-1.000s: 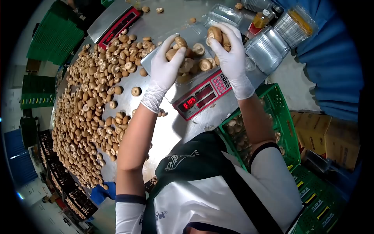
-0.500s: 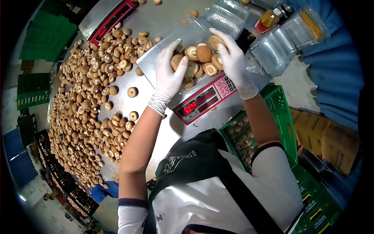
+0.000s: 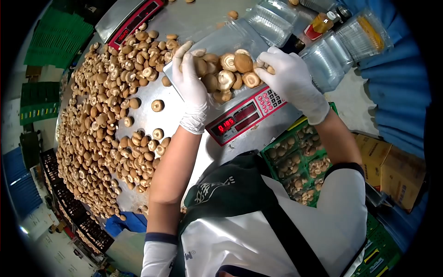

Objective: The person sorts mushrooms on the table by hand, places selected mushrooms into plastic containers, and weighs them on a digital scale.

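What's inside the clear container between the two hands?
Brown mushrooms, some caps up, others showing pale undersides, lie inside the clear container. The left hand partly covers those on its side, and whatever lies beneath the top mushrooms is hidden.

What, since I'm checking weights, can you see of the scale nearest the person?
The scale has a red front panel with lit red digits apparently reading 0.185, dark windows and a keypad toward its right end. It sits on the metallic table, panel facing the person. A clear tray of mushrooms lies over its top, largely hiding it.
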`<move>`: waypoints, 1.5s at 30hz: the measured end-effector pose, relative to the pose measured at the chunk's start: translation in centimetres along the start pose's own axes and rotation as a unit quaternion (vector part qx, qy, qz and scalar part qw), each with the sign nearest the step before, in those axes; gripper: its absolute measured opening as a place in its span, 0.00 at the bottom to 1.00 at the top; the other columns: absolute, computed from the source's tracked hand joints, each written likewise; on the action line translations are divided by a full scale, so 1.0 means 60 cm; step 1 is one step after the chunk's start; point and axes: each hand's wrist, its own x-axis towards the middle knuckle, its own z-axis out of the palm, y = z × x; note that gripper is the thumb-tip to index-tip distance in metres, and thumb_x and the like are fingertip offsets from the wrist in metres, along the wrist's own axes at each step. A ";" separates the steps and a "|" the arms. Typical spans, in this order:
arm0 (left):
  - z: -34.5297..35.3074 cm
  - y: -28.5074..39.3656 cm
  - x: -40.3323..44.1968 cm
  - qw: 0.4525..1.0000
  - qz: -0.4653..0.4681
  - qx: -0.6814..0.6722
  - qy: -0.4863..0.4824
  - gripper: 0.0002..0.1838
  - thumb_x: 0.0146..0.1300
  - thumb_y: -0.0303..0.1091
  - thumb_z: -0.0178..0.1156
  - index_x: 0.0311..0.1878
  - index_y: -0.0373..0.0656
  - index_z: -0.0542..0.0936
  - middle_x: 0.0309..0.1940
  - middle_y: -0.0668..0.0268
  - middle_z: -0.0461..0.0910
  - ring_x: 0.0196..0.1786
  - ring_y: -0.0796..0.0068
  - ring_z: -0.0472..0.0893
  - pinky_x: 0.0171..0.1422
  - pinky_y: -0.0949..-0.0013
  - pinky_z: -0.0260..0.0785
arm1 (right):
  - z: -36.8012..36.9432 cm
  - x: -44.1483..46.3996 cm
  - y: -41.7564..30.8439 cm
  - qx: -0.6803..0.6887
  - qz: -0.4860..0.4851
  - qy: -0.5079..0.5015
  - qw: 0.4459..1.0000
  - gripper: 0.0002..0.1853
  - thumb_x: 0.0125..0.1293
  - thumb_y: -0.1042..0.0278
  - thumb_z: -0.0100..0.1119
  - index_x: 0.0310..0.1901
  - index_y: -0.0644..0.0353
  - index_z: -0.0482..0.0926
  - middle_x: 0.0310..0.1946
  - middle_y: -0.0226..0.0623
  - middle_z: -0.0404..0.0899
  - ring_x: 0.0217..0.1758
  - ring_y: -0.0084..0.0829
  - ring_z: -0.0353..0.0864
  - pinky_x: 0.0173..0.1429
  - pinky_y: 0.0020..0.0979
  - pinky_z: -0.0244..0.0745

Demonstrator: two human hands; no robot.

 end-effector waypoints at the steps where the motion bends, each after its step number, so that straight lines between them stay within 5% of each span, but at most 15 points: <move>1: 0.006 0.003 -0.003 1.000 0.009 0.014 -0.004 0.16 0.74 0.35 0.49 0.58 0.36 0.73 0.43 0.58 0.82 0.43 0.73 0.81 0.54 0.69 0.74 | -0.010 0.004 -0.013 -0.009 -0.006 -0.004 1.000 0.06 0.57 0.64 0.66 0.30 0.55 0.80 0.24 0.34 0.75 0.24 0.38 0.77 0.31 0.36 0.71; 9: 0.011 -0.042 -0.015 0.934 0.117 0.316 -0.120 0.26 0.62 0.33 0.65 0.62 0.39 0.73 0.44 0.58 0.82 0.47 0.69 0.81 0.57 0.66 0.73 | 0.038 0.004 -0.022 -0.193 0.039 -0.144 0.970 0.10 0.55 0.59 0.68 0.35 0.54 0.83 0.39 0.34 0.78 0.36 0.32 0.82 0.42 0.35 0.72; 14: 0.002 -0.046 -0.019 0.868 0.210 0.431 -0.126 0.26 0.61 0.35 0.66 0.62 0.40 0.73 0.49 0.52 0.81 0.51 0.60 0.81 0.60 0.62 0.72 | 0.081 0.037 -0.006 -0.261 0.023 -0.164 0.951 0.06 0.59 0.70 0.58 0.33 0.58 0.84 0.37 0.36 0.79 0.36 0.35 0.84 0.47 0.38 0.73; 17: -0.008 -0.051 -0.017 0.895 0.164 0.400 -0.111 0.26 0.62 0.37 0.66 0.62 0.40 0.74 0.51 0.52 0.80 0.53 0.61 0.81 0.61 0.63 0.72 | 0.064 0.045 -0.001 -0.205 0.024 -0.186 0.961 0.06 0.58 0.68 0.59 0.33 0.58 0.84 0.38 0.39 0.79 0.39 0.37 0.84 0.47 0.40 0.73; 18: -0.014 -0.056 -0.011 0.926 0.121 0.338 -0.114 0.27 0.62 0.39 0.65 0.62 0.39 0.73 0.55 0.50 0.78 0.56 0.53 0.78 0.64 0.58 0.69 | 0.047 0.043 -0.001 -0.155 0.028 -0.196 0.968 0.10 0.60 0.64 0.60 0.36 0.60 0.84 0.41 0.42 0.79 0.42 0.38 0.84 0.45 0.40 0.73; 22: 0.008 -0.023 -0.006 0.963 0.078 0.252 -0.065 0.25 0.62 0.38 0.66 0.60 0.38 0.74 0.54 0.51 0.78 0.55 0.56 0.79 0.62 0.60 0.70 | 0.045 0.018 0.014 0.092 0.153 -0.064 0.982 0.19 0.66 0.57 0.60 0.46 0.67 0.82 0.42 0.38 0.81 0.42 0.35 0.83 0.47 0.36 0.76; 24: 0.028 -0.021 -0.004 0.913 0.211 0.332 -0.103 0.22 0.63 0.36 0.66 0.58 0.40 0.74 0.50 0.57 0.78 0.50 0.66 0.80 0.57 0.67 0.73 | 0.040 -0.001 0.033 0.338 0.266 -0.067 0.900 0.19 0.68 0.59 0.59 0.48 0.68 0.82 0.41 0.32 0.82 0.40 0.28 0.81 0.47 0.30 0.75; 26: 0.049 -0.018 -0.008 0.846 0.257 0.437 -0.166 0.25 0.58 0.39 0.68 0.58 0.44 0.76 0.50 0.57 0.78 0.57 0.59 0.76 0.70 0.54 0.61 | 0.027 -0.013 0.015 0.500 0.289 0.032 0.816 0.16 0.71 0.63 0.57 0.51 0.68 0.81 0.41 0.27 0.80 0.37 0.15 0.74 0.41 0.20 0.70; 29: 0.057 -0.032 -0.008 0.708 0.240 0.604 -0.277 0.33 0.54 0.48 0.68 0.62 0.49 0.74 0.57 0.59 0.76 0.69 0.57 0.67 0.78 0.42 0.44 | 0.045 -0.040 0.032 0.604 0.354 0.136 0.701 0.15 0.70 0.65 0.58 0.51 0.67 0.81 0.40 0.30 0.80 0.34 0.16 0.74 0.40 0.19 0.68; 34: 0.053 0.004 -0.028 0.738 0.262 0.569 -0.253 0.40 0.52 0.45 0.70 0.69 0.48 0.69 0.66 0.56 0.69 0.73 0.56 0.63 0.79 0.44 0.44 | 0.074 -0.077 0.015 0.693 0.377 0.207 0.579 0.17 0.71 0.66 0.56 0.57 0.65 0.76 0.34 0.29 0.78 0.31 0.17 0.73 0.37 0.20 0.70; 37: 0.013 0.038 -0.065 0.819 0.221 0.471 -0.240 0.40 0.54 0.41 0.70 0.71 0.46 0.67 0.67 0.53 0.68 0.72 0.53 0.64 0.78 0.50 0.50 | 0.067 -0.092 -0.046 0.633 0.353 0.171 0.667 0.17 0.71 0.67 0.57 0.57 0.65 0.76 0.33 0.28 0.78 0.29 0.16 0.73 0.34 0.20 0.70; 40: -0.057 0.062 -0.144 0.934 -0.022 0.232 -0.270 0.39 0.60 0.33 0.67 0.74 0.42 0.62 0.66 0.53 0.70 0.68 0.62 0.71 0.72 0.61 0.62 | 0.094 -0.116 -0.134 0.562 0.326 0.053 0.758 0.16 0.67 0.70 0.62 0.55 0.63 0.79 0.39 0.32 0.83 0.33 0.18 0.77 0.38 0.21 0.74; 41: -0.089 0.047 -0.179 0.951 -0.075 0.182 -0.237 0.37 0.63 0.32 0.66 0.73 0.40 0.63 0.66 0.56 0.71 0.67 0.66 0.71 0.72 0.62 0.61 | 0.146 -0.133 -0.153 0.490 0.161 0.098 0.851 0.16 0.65 0.70 0.64 0.53 0.65 0.80 0.43 0.37 0.84 0.40 0.27 0.83 0.44 0.28 0.78; 43: -0.160 0.048 -0.240 0.949 -0.156 0.186 -0.201 0.29 0.65 0.30 0.64 0.68 0.37 0.69 0.64 0.58 0.72 0.66 0.68 0.71 0.72 0.64 0.62 | 0.173 -0.164 -0.200 0.468 0.146 -0.022 0.871 0.16 0.63 0.70 0.65 0.51 0.65 0.80 0.45 0.45 0.83 0.46 0.39 0.85 0.48 0.33 0.78; 45: -0.219 0.052 -0.301 0.955 -0.219 0.160 -0.116 0.24 0.67 0.28 0.61 0.66 0.36 0.70 0.59 0.60 0.74 0.61 0.70 0.74 0.68 0.68 0.66 | 0.205 -0.197 -0.238 0.491 0.140 -0.108 0.853 0.15 0.63 0.68 0.63 0.51 0.63 0.80 0.40 0.44 0.84 0.43 0.37 0.85 0.47 0.33 0.78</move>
